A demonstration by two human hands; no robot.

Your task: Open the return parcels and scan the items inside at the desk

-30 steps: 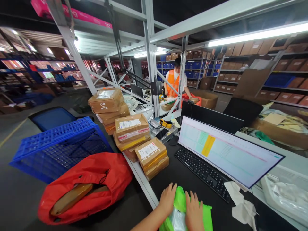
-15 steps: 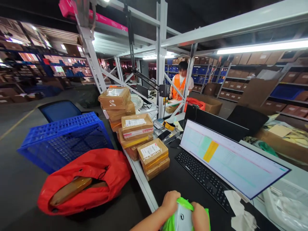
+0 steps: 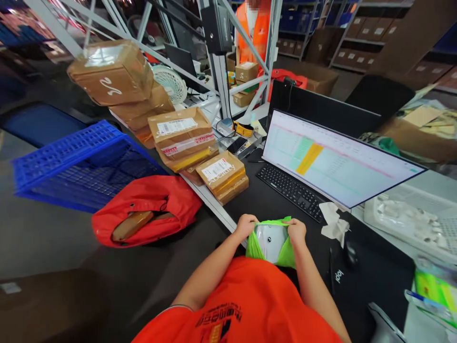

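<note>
Green mailer (image 3: 271, 244) stretched open over the desk (image 3: 228, 202), white showing inside; left hand (image 3: 246, 226) and right hand (image 3: 296, 231) pinch its rim, fingers (image 3: 254, 220) closed on the plastic; keyboard (image 3: 291, 191) just far of it.

Bright green plastic bag (image 3: 287, 252), soft, creased down both sides, top edge pulled apart into a wide opening. Left hand (image 3: 246, 226) pinching the edge on one side, right hand (image 3: 296, 231) pinching the other, fingers curled over the rim. White glossy plastic packet (image 3: 270, 243) sitting inside, filling most of the opening, smooth and shiny under the light; any print too small to tell. Bag roughly upright, tipped slightly toward the person, held above the black worktop (image 3: 274, 202), close to its near edge. Lower end hidden behind the orange shirt (image 3: 235, 305). Contact with the worktop impossible to tell.
</note>
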